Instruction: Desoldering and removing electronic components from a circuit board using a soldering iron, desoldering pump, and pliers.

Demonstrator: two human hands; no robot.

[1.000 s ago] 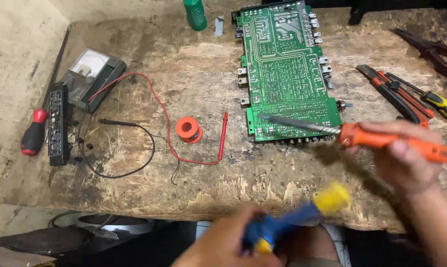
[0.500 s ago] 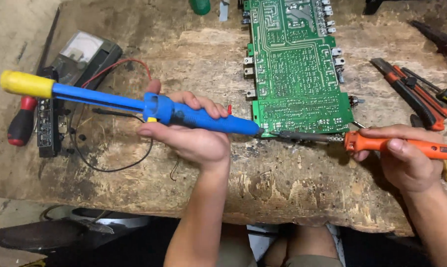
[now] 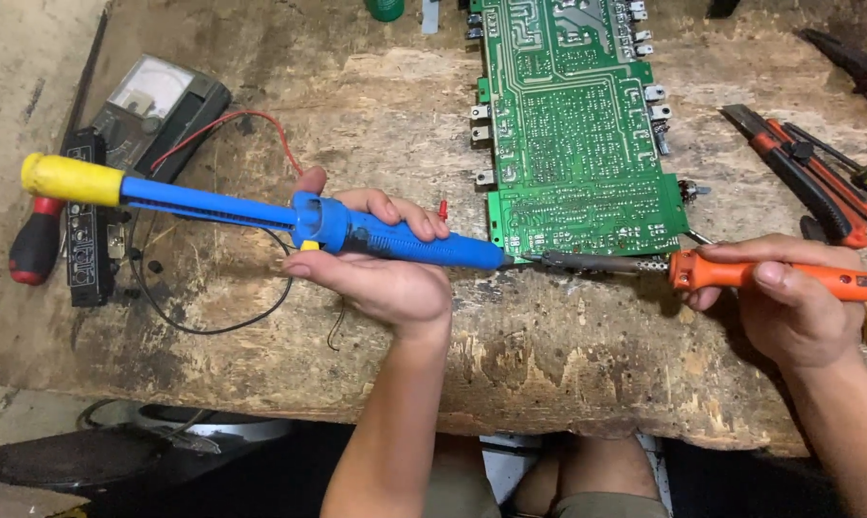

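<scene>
My left hand grips a blue desoldering pump with a yellow plunger knob. The pump lies level, its nozzle at the near edge of a green circuit board on the wooden bench. My right hand holds an orange-handled soldering iron. Its dark metal tip reaches left and meets the pump's nozzle at the board's near left corner.
An analog multimeter with red and black leads lies at the far left, beside a black component strip and a red-handled screwdriver. Red-handled pliers and a utility knife lie at the right. A green bottle stands at the far edge.
My left hand lifted the blue pump from below the bench edge and brought its nozzle to the board's near edge. The iron's tip stayed at that edge.
</scene>
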